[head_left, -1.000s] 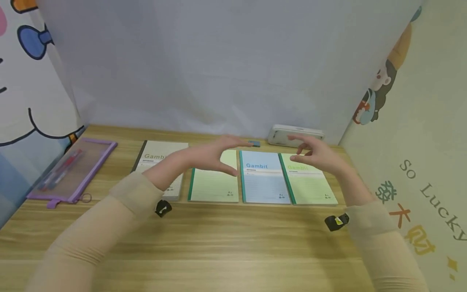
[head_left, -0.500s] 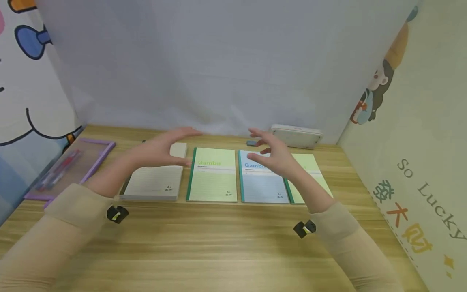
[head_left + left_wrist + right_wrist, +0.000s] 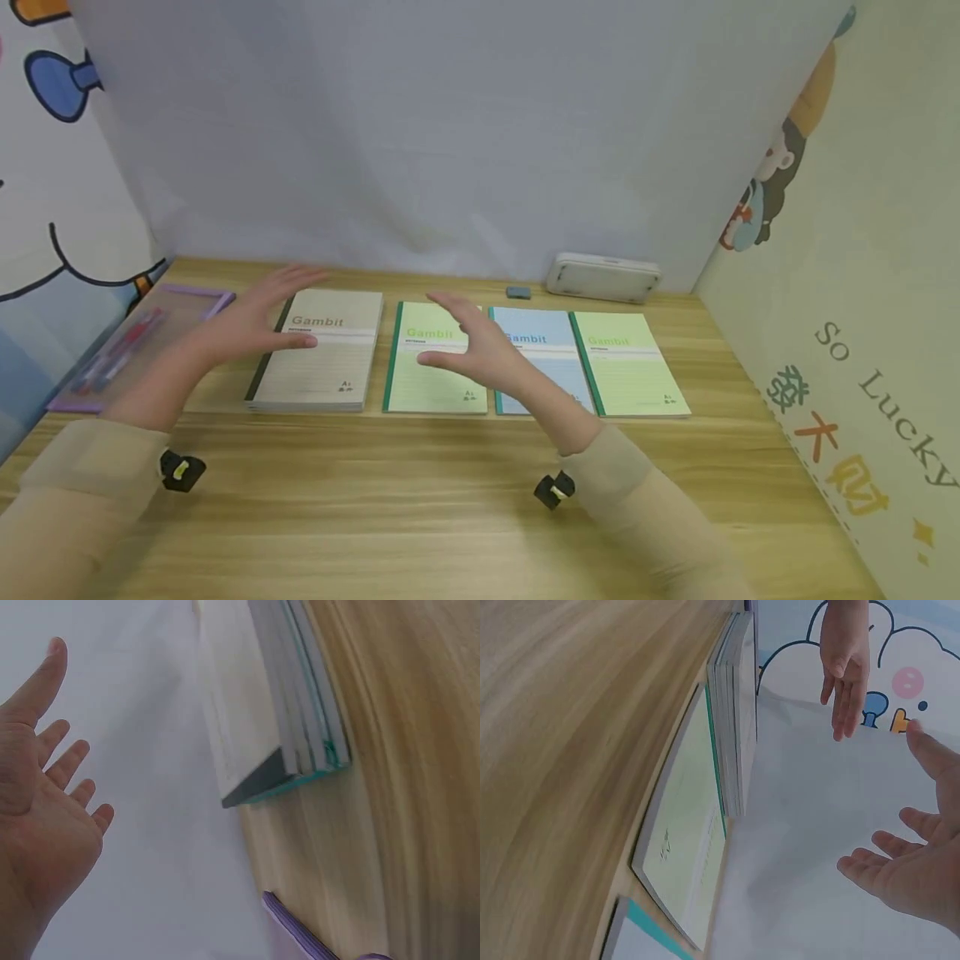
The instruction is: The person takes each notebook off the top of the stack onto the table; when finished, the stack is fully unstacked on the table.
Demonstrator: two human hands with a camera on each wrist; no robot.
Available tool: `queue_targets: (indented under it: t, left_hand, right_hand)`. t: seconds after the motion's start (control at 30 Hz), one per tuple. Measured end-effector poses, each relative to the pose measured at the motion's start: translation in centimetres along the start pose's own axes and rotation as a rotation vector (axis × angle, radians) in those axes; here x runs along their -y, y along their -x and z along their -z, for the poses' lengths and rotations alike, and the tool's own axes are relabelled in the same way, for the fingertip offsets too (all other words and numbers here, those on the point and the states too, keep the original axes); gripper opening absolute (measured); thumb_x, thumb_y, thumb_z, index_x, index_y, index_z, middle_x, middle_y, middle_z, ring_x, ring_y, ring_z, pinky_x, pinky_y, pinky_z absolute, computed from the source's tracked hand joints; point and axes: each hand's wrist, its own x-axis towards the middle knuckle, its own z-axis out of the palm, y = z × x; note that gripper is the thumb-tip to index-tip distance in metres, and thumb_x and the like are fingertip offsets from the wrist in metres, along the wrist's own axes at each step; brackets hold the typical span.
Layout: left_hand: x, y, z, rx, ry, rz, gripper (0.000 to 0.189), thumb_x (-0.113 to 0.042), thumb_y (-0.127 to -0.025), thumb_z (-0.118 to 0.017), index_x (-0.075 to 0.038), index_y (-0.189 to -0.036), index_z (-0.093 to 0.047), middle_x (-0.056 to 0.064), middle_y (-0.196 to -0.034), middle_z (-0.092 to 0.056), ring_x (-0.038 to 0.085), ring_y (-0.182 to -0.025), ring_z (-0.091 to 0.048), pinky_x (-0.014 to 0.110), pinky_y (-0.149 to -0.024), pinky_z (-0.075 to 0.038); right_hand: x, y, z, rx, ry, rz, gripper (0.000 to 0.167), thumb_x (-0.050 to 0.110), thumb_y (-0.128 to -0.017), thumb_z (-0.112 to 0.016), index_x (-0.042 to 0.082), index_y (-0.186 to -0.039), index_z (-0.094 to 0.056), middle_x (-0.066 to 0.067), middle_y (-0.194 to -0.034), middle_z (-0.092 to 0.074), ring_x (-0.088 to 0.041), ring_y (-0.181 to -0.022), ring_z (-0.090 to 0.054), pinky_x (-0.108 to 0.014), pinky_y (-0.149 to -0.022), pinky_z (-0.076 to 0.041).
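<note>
My left hand (image 3: 251,321) holds nothing, its fingers spread above the left edge of a stack of notebooks (image 3: 322,358) with a pale top cover and dark spine. In the left wrist view, several notebooks (image 3: 307,697) show at the stack's side. My right hand (image 3: 483,346), also holding nothing, hovers with thumb and fingers apart over a green notebook (image 3: 438,387) and partly hides the blue notebook (image 3: 543,325). A second green notebook (image 3: 633,367) lies flat at the right end of the row. Both hands (image 3: 847,671) appear raised above the notebooks in the right wrist view.
A purple-edged mesh pouch (image 3: 180,308) with pens lies at the left. Behind the row are a small blue-grey block (image 3: 518,292) and a whitish case (image 3: 603,277). A pale cloth (image 3: 420,167) hangs at the back; a printed wall (image 3: 847,292) borders the right.
Both hands have moved left above the notebooks: the left from the near green notebook to the stack, the right from the far green notebook across the blue one. The notebooks stay put.
</note>
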Motion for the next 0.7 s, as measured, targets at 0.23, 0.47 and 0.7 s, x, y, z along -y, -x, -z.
queue_targets:
  t: [0.23,0.47,0.7]
  left_hand:
    - [3.2,1.5,-0.5,0.016,0.045,0.149,0.091,-0.031,-0.079,-0.076,-0.010,-0.150,-0.023,0.022,-0.155,-0.015,0.045,-0.141,-0.006,0.069,-0.105,-0.011]
    - [5.8,2.3,-1.1,0.039,0.075,0.275,0.098,-0.039,-0.080,-0.074,-0.008,-0.152,-0.014,0.027,-0.154,-0.010,0.050,-0.139,-0.008,0.070,-0.103,-0.013]
    - [7.7,2.6,-1.9,0.085,0.083,0.316,0.105,-0.046,-0.079,-0.073,-0.006,-0.152,-0.009,0.030,-0.152,-0.012,0.053,-0.135,-0.012,0.069,-0.103,-0.015]
  right_hand:
    - [-0.3,-2.3,-3.0,0.069,0.017,-0.023,0.089,0.045,-0.081,-0.072,0.024,-0.151,-0.022,0.002,-0.157,-0.019,-0.019,-0.144,-0.017,-0.046,-0.111,-0.028]
    - [-1.0,-4.6,-5.8,0.103,0.009,-0.035,0.090,0.043,-0.080,-0.073,0.020,-0.151,-0.022,-0.002,-0.158,-0.017,-0.020,-0.145,-0.016,-0.045,-0.112,-0.027]
    - [-2.0,-6.2,-8.0,0.165,0.018,-0.085,0.088,0.042,-0.083,-0.071,0.019,-0.151,-0.022,-0.008,-0.158,-0.013,-0.023,-0.145,-0.014,-0.044,-0.113,-0.025]
